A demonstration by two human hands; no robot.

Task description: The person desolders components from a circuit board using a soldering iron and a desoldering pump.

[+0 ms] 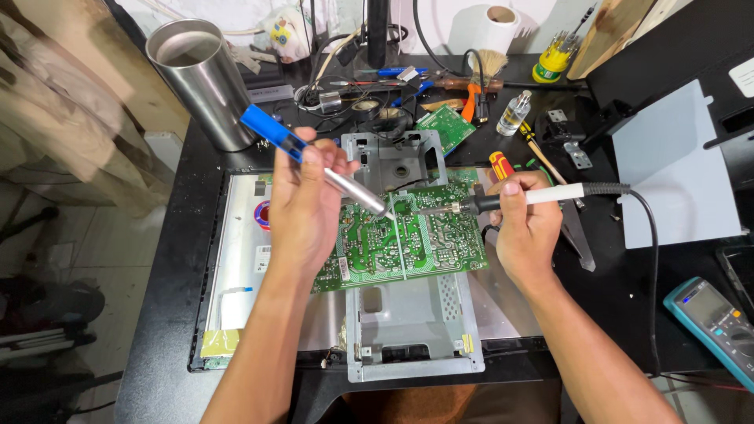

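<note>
A green circuit board (408, 243) lies solder side up on a grey metal bracket (412, 330) over the back of a flat monitor panel (236, 259). My left hand (302, 208) grips a desoldering pump (345, 184) with a silver barrel and blue plunger, its tip down on the board's upper middle. My right hand (526, 228) holds a soldering iron (503, 200) with a white handle and black cord, its tip touching the board just right of the pump's tip.
A steel tumbler (200, 78) stands at the back left. Screwdrivers, a small green board (445, 126), a brush, a glass bottle (514, 112) and cables crowd the back. A teal multimeter (711, 322) lies front right, a grey sheet (671, 169) at the right.
</note>
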